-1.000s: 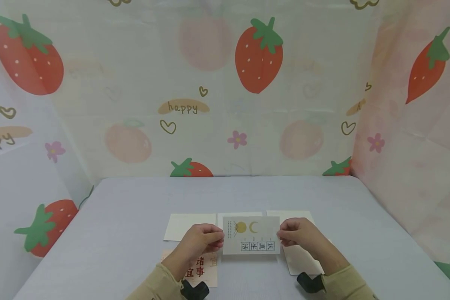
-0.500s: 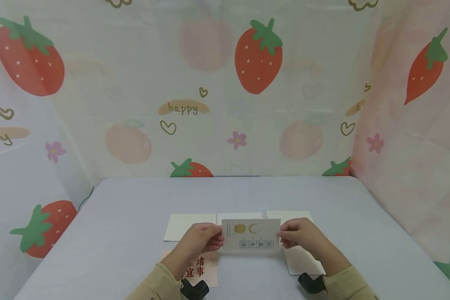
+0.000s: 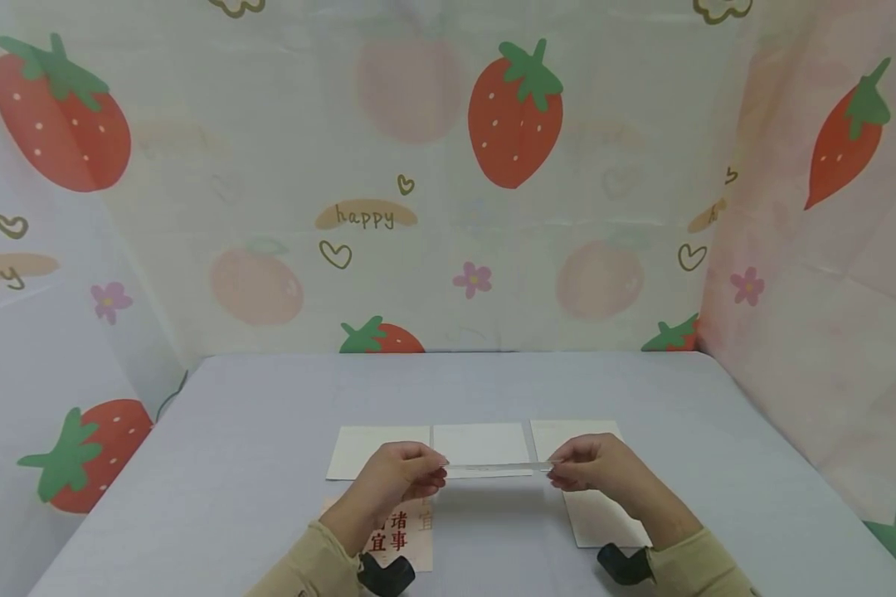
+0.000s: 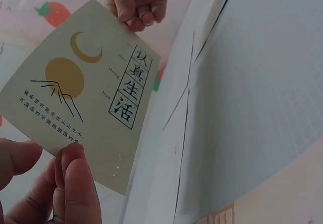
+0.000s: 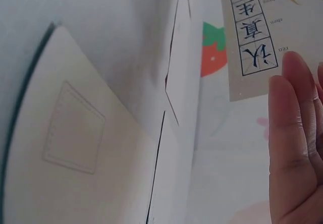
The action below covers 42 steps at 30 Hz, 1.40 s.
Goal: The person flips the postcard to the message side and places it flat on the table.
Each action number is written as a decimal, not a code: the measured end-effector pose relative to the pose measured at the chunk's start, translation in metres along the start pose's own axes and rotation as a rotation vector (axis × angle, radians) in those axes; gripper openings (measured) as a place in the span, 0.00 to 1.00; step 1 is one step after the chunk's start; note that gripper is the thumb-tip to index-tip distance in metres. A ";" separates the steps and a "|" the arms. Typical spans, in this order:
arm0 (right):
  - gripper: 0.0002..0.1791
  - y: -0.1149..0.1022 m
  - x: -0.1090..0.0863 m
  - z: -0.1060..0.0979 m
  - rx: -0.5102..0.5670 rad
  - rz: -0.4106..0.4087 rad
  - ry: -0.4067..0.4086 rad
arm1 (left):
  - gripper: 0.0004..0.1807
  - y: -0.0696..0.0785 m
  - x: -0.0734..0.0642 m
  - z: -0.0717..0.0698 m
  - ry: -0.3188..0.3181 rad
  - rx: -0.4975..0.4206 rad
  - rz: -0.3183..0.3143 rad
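Between my two hands a postcard (image 3: 496,467) is held up above the table, lying edge-on to the head view. My left hand (image 3: 397,477) pinches its left end, and my right hand (image 3: 601,473) pinches its right end. In the left wrist view the postcard (image 4: 91,103) shows its printed face: a gold sun and crescent moon, a line-drawn mountain and a row of boxed characters. There the left hand (image 4: 65,183) grips the near edge and the right hand (image 4: 137,4) the far edge. Fingers of the right hand (image 5: 298,138) stand beside the card in the right wrist view.
Behind the hands lie a left blank card (image 3: 373,448), a middle blank card (image 3: 485,439) and a right blank card (image 3: 578,429). A cream card (image 3: 605,524) lies below the right hand. Partly under the left forearm is a card with red characters (image 3: 401,539).
The postcard has tilted from showing its printed face to the head view to lying edge-on. The middle blank card behind it has come into view. Both hands stay nearly in place.
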State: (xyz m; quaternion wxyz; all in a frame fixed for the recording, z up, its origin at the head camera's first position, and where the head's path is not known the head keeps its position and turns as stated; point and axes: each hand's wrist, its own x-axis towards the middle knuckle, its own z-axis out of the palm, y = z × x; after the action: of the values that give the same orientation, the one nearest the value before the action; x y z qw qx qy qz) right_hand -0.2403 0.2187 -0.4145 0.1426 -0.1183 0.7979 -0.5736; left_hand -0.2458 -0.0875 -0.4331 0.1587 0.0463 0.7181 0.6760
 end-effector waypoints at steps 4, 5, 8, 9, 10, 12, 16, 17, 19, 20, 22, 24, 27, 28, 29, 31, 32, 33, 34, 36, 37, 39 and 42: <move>0.17 0.002 0.000 0.000 0.008 -0.014 -0.013 | 0.18 -0.001 0.000 0.000 0.007 0.000 -0.007; 0.17 0.002 0.000 0.000 0.009 -0.015 -0.014 | 0.19 -0.001 0.000 0.000 0.007 0.003 -0.006; 0.16 0.002 0.000 0.000 0.003 -0.021 -0.013 | 0.19 -0.001 -0.001 0.000 -0.002 0.001 0.002; 0.15 0.001 0.000 0.000 0.001 -0.023 -0.013 | 0.19 0.000 -0.002 0.000 -0.005 0.003 0.006; 0.14 0.001 0.000 0.000 0.001 -0.024 -0.011 | 0.19 0.000 -0.002 0.000 -0.008 0.007 0.010; 0.12 0.000 -0.001 0.001 -0.006 -0.027 -0.007 | 0.19 0.000 -0.003 -0.001 -0.013 0.009 0.014; 0.10 0.001 -0.001 0.002 -0.021 -0.012 0.016 | 0.16 -0.002 -0.002 0.000 -0.007 0.017 0.010; 0.09 0.002 -0.001 0.002 -0.033 -0.010 0.023 | 0.15 -0.002 -0.002 0.000 -0.006 0.019 0.010; 0.10 0.003 -0.002 0.003 -0.051 -0.005 0.032 | 0.14 -0.003 -0.001 0.001 0.000 0.023 0.012; 0.10 0.003 -0.002 0.003 -0.059 -0.009 0.032 | 0.14 -0.004 -0.001 0.001 0.003 0.027 0.013; 0.11 0.005 -0.002 0.002 -0.071 -0.012 0.032 | 0.13 -0.005 0.000 0.001 0.009 0.032 0.015; 0.11 0.007 -0.001 0.002 -0.073 -0.019 0.029 | 0.13 -0.005 0.000 0.001 0.014 0.040 0.017; 0.11 0.008 -0.001 0.002 -0.066 -0.019 0.026 | 0.12 -0.007 0.000 0.002 0.018 0.042 0.011; 0.11 0.009 -0.001 0.002 -0.064 -0.018 0.027 | 0.11 -0.007 0.000 0.002 0.017 0.042 0.011; 0.11 0.009 -0.001 0.002 -0.059 -0.015 0.029 | 0.11 -0.007 0.000 0.002 0.016 0.041 0.011; 0.11 0.009 -0.001 0.003 -0.050 -0.012 0.028 | 0.11 -0.007 0.000 0.003 0.015 0.037 0.008; 0.10 0.009 0.000 0.003 -0.045 -0.011 0.027 | 0.12 -0.007 0.000 0.003 0.012 0.034 0.010; 0.10 0.009 0.000 0.003 -0.040 -0.012 0.027 | 0.12 -0.008 0.000 0.004 0.011 0.032 0.012; 0.10 0.009 0.000 0.003 -0.035 -0.012 0.025 | 0.12 -0.008 0.000 0.004 0.011 0.029 0.013; 0.11 0.009 0.000 0.003 -0.025 -0.021 0.020 | 0.13 -0.008 0.000 0.004 0.010 0.023 0.017; 0.11 0.009 0.000 0.003 -0.020 -0.024 0.020 | 0.14 -0.008 0.000 0.004 0.010 0.022 0.021; 0.12 0.009 0.000 0.003 -0.010 -0.034 0.016 | 0.15 -0.008 0.000 0.003 0.010 0.018 0.028; 0.15 0.009 0.000 0.004 -0.002 -0.029 0.022 | 0.17 -0.009 0.000 0.003 0.010 0.015 0.037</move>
State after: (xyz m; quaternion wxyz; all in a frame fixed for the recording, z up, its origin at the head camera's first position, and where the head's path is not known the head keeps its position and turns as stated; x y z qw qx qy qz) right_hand -0.2394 0.2181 -0.4243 0.1255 -0.1239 0.7980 -0.5762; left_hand -0.2436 -0.0856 -0.4417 0.1422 0.0578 0.7229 0.6737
